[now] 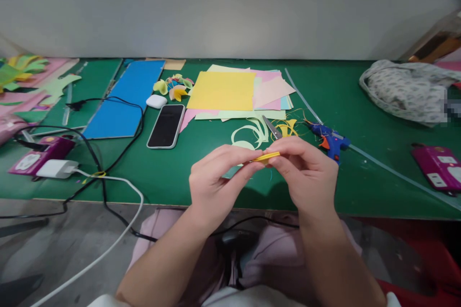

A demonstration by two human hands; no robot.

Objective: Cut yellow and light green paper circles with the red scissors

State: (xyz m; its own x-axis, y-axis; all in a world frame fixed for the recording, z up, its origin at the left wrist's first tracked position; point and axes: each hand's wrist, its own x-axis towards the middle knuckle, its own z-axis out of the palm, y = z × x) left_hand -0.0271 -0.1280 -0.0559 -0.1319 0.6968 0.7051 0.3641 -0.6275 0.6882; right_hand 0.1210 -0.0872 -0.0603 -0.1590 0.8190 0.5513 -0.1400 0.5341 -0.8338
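Between the fingertips of both hands is a small folded piece of yellow paper (267, 157), held level above the front of the green table. My left hand (219, 177) pinches its left end, and my right hand (308, 172) grips the right end. Just beyond the fingers lie scissors (272, 127), their blades showing and their handles hidden by my right hand. Curled pale green paper strips (248, 135) and yellow paper scraps (288, 127) surround the blades. A blue glue gun (333, 144) with a long clear glue stick rests to the right of my right hand.
Coloured paper sheets (221, 90) are stacked at the back, beside small paper flowers (175, 86). To the left are a phone (166, 126), a white case (156, 101), a blue board (124, 98) and cables around a purple power strip (41, 156). A grey fabric bundle (403, 91) sits far right.
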